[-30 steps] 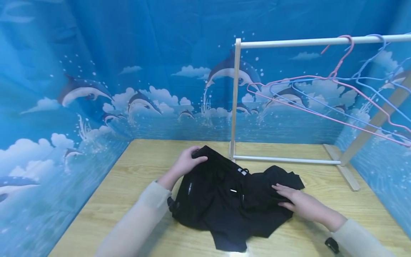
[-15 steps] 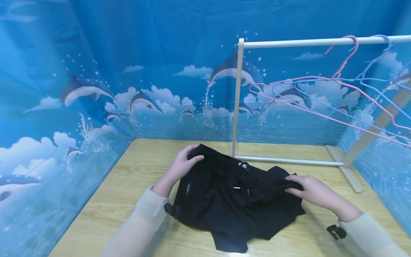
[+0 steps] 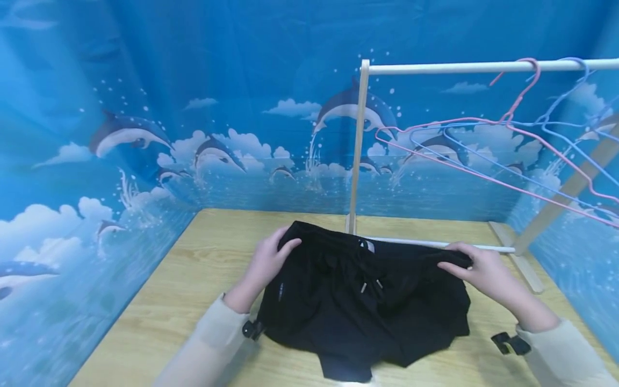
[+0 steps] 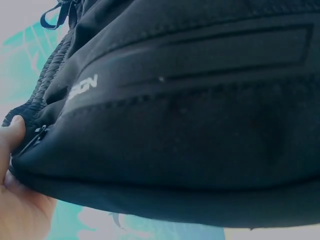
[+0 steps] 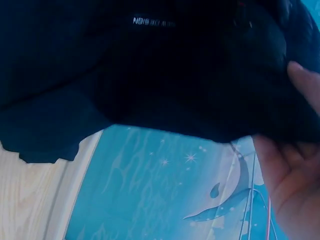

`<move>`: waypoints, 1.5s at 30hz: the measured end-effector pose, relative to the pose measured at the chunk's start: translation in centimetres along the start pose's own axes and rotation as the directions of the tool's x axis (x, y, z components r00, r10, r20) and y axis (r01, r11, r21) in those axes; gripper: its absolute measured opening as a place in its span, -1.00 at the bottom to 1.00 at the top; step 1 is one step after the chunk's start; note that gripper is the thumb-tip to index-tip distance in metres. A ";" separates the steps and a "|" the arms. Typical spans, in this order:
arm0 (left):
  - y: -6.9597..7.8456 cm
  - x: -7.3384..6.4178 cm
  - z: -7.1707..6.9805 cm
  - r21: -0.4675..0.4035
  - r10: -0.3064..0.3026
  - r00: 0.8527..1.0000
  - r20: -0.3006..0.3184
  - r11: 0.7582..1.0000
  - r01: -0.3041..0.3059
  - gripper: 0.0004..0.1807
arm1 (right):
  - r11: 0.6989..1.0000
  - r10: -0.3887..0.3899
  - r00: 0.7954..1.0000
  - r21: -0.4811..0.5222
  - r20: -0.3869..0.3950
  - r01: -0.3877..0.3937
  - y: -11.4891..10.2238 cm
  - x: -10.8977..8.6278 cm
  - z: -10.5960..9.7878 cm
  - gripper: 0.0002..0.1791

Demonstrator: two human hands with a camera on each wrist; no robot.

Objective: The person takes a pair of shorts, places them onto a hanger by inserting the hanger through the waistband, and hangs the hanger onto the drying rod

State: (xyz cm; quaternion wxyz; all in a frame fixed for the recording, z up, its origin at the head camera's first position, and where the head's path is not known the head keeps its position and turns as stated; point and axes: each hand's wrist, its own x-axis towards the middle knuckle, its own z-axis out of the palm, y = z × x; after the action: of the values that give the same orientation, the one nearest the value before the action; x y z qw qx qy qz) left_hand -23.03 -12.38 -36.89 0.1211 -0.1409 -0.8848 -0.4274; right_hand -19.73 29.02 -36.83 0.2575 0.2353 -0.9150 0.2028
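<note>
A pair of black shorts (image 3: pixel 358 306) is spread between my two hands, waistband away from me and legs toward me. My left hand (image 3: pixel 265 260) pinches the left end of the waistband, thumb in front. At the other end my right hand (image 3: pixel 488 277) grips the waistband the same way. A drawstring with metal tips (image 3: pixel 371 286) hangs at the middle front. In the left wrist view, white lettering (image 4: pixel 82 87) shows beside a zip pocket near the left thumb. The right wrist view shows small lettering (image 5: pixel 152 22) on the dark cloth.
A clothes rack with a white rail (image 3: pixel 450 68) stands on the wooden table (image 3: pixel 159 301) at the back right. A pink hanger (image 3: pixel 512 115) and blue hangers (image 3: pixel 566 140) hang from it. A dolphin-printed blue curtain (image 3: pixel 232 107) encloses the table.
The right hand went from resting on the crumpled cloth to gripping the waistband, then moved up and right. The waistband is now stretched straighter. The left hand shifted slightly left.
</note>
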 end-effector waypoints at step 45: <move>-0.2 -1.4 0.0 -0.094 0.012 0.998 0.063 0.996 -0.006 -0.64 | 0.983 -0.079 0.811 0.180 0.579 -0.033 0.6 -4.4 4.2 -0.45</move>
State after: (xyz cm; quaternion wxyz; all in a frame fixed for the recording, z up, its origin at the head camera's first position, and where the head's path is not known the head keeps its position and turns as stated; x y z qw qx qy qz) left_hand -21.81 -12.71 -37.48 0.0882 -0.1639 -0.8665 -0.4632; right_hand -18.26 28.91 -42.77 -0.0559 0.3196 -0.9245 0.2003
